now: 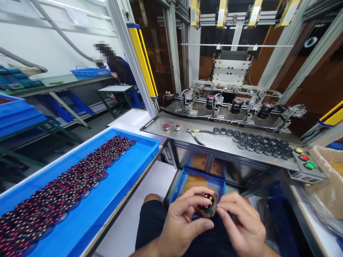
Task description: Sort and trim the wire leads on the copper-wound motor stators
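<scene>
Our left hand is nearest, its fingers clamped around a wound part, a dark ring with copper coils that we keep above our lap, in front of a blue bin. Our right hand meets the part's edge with thumb and forefinger drawn close together; we cannot tell whether they pinch anything there. To our left, a blue tray carries a long, overlapping band of red and copper wound pieces. Ahead, on the metal tabletop, we see a red coil beside a copper one, then pliers with opened handles, then a cluster of black cores reaching toward the yellow, red and green buttons. Behind these stands a machine, and a co-worker sits farther off at left
</scene>
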`<state>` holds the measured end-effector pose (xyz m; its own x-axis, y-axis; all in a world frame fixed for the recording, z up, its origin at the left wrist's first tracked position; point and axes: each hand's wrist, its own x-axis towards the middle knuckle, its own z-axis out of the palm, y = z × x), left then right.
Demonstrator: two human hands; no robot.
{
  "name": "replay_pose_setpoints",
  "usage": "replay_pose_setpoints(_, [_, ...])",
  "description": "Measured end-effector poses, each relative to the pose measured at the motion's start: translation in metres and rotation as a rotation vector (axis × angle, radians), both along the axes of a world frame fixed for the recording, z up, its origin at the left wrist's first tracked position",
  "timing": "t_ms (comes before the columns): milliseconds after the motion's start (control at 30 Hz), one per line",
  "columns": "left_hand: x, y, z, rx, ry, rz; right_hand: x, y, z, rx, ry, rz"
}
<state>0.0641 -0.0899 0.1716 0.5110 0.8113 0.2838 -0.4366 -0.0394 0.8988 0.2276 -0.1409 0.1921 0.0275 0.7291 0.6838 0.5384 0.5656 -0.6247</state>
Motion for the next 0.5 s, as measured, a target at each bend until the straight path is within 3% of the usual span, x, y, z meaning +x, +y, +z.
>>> replay_pose_setpoints(67, [-0.003,-0.003,-0.001,0.250,0.132,0.130,-0.002,0.001,-0.003,-0.072,0.113,0.035])
replay_pose_setpoints(133, [-0.005,-0.008,-0.002,0.372,0.196,0.212,-0.004,0.001,-0.008,-0.147,0.232,0.072])
replay_pose_setpoints(300, [-0.006,-0.013,-0.006,0.454,0.299,0.293,-0.006,-0.002,-0.033,-0.289,0.473,0.183])
replay_pose_setpoints(500, [-0.009,-0.011,-0.006,0.499,0.316,0.272,-0.007,-0.004,-0.054,-0.349,0.575,0.220])
